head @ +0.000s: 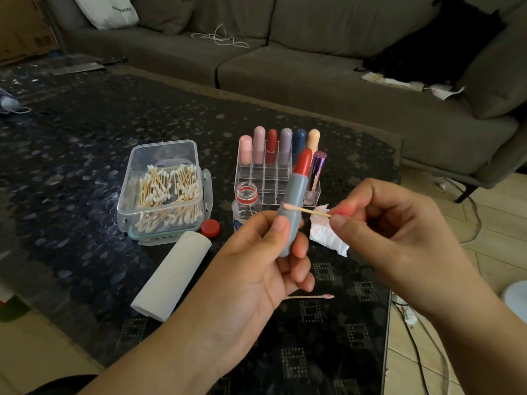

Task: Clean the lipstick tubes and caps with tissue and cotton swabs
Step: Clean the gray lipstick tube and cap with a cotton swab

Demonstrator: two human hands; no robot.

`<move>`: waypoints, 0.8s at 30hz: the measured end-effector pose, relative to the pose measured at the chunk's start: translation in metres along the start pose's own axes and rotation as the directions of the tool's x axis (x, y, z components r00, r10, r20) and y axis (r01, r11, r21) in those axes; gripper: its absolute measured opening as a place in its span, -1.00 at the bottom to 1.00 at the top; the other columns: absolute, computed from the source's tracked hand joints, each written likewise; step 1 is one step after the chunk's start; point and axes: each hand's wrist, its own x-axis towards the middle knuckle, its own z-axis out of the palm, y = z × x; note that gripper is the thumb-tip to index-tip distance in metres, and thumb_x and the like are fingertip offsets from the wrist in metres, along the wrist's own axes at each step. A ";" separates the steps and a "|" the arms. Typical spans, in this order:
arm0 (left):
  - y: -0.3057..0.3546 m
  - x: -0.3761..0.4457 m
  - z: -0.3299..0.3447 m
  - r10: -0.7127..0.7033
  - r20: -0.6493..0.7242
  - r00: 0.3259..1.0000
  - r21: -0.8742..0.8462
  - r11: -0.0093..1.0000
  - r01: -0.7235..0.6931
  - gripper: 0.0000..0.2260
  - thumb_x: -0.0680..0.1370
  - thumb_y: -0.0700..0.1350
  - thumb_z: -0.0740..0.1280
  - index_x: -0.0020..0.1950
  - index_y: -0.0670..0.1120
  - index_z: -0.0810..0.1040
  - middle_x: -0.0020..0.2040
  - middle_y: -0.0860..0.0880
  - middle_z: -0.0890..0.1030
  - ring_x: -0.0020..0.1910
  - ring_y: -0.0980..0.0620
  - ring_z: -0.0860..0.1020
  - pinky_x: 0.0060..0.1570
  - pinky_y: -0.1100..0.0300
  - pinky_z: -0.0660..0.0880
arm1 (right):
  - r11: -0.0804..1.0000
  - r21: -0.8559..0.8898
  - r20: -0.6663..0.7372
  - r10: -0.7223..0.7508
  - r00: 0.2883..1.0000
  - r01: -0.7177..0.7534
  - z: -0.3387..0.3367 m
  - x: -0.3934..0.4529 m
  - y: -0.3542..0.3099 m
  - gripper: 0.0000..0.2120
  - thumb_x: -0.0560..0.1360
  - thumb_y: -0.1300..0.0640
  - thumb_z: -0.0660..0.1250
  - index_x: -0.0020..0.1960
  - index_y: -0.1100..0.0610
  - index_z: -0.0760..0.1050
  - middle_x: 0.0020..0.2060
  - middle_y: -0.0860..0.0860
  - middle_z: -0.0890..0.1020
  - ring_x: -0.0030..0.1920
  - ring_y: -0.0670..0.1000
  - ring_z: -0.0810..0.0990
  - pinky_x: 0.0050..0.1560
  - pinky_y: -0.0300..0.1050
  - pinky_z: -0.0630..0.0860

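My left hand (265, 263) grips an uncapped grey lipstick tube (293, 201) upright, its red bullet extended at the top. My right hand (382, 223) pinches a cotton swab (306, 210) by its wooden stick. The swab's pink-stained tip lies against the left side of the tube's grey barrel. A clear organizer (273, 172) behind holds several capped lipsticks and a purple tube (318, 169). A crumpled, stained tissue (328, 232) lies under my right hand. A used swab (310, 296) lies on the table.
A clear box of cotton swabs (165, 189) stands at left, a tissue roll (174, 269) in front of it. An open small bottle (246, 206) and its red cap (210, 228) sit between box and organizer. A grey sofa (313, 69) runs behind the dark table (71, 155).
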 end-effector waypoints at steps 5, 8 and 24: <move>-0.001 0.002 -0.001 0.019 -0.028 0.999 -0.014 1.000 -0.019 -0.77 0.44 -0.05 0.26 -0.18 -0.12 0.67 -0.34 -0.07 0.50 -0.44 0.07 0.43 -0.38 0.21 0.48 | 1.000 0.006 -0.025 0.008 1.000 -0.008 -0.001 0.001 0.000 -0.93 0.38 0.18 0.36 -0.28 0.12 0.51 -0.53 -0.10 0.40 -0.49 -0.16 0.35 -0.43 -0.39 0.33; -0.002 0.002 -0.001 0.000 -0.031 1.000 -0.067 0.998 -0.002 -0.76 0.44 -0.04 0.26 -0.16 -0.15 0.66 -0.36 -0.07 0.45 -0.46 0.08 0.39 -0.39 0.21 0.48 | 1.000 -0.008 -0.004 0.009 1.000 -0.009 0.000 0.000 0.001 -0.93 0.38 0.18 0.36 -0.28 0.10 0.52 -0.52 -0.09 0.40 -0.48 -0.15 0.35 -0.42 -0.37 0.33; 0.002 -0.001 0.001 -0.038 0.007 0.999 -0.054 0.998 0.039 -0.88 0.45 -0.09 0.28 -0.11 -0.13 0.49 -0.39 -0.02 0.40 -0.49 0.07 0.33 -0.38 0.20 0.46 | 0.999 0.040 -0.061 0.011 0.998 -0.009 -0.004 0.002 0.000 -0.89 0.36 0.20 0.35 -0.33 0.07 0.50 -0.51 -0.01 0.40 -0.47 -0.14 0.33 -0.42 -0.39 0.31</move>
